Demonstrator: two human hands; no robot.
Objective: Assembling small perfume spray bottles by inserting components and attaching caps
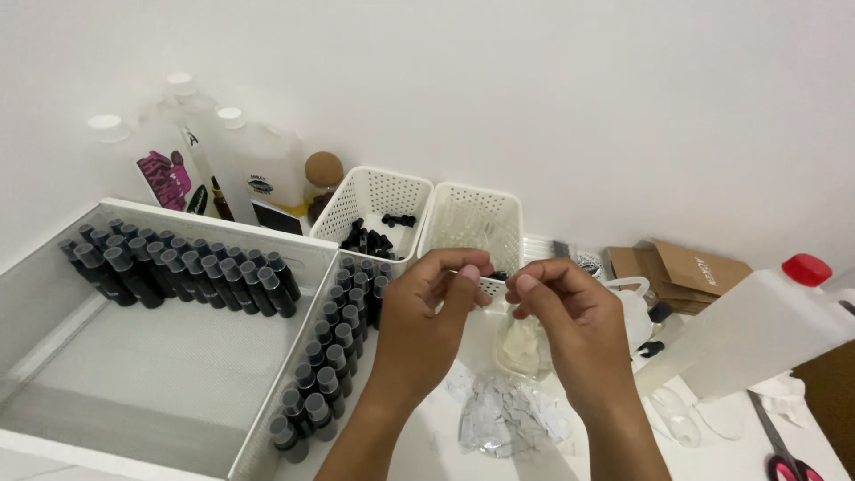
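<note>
A tiny dark item (pixel 499 275) pinched between the left hand (pixel 426 312) and right hand (pixel 570 316) is too small to identify. The scissors (pixel 784 450) and tray (pixel 53 294) run off the frame's edges.

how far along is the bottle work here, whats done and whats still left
Done, it seems: many dark capped bottles stand in rows in the big white tray, with more along the narrow tray beside it. In hand: the left hand and right hand pinch something small between their fingertips, too small to identify. Left: loose black caps lie in a white basket, so more likely remain.
</note>
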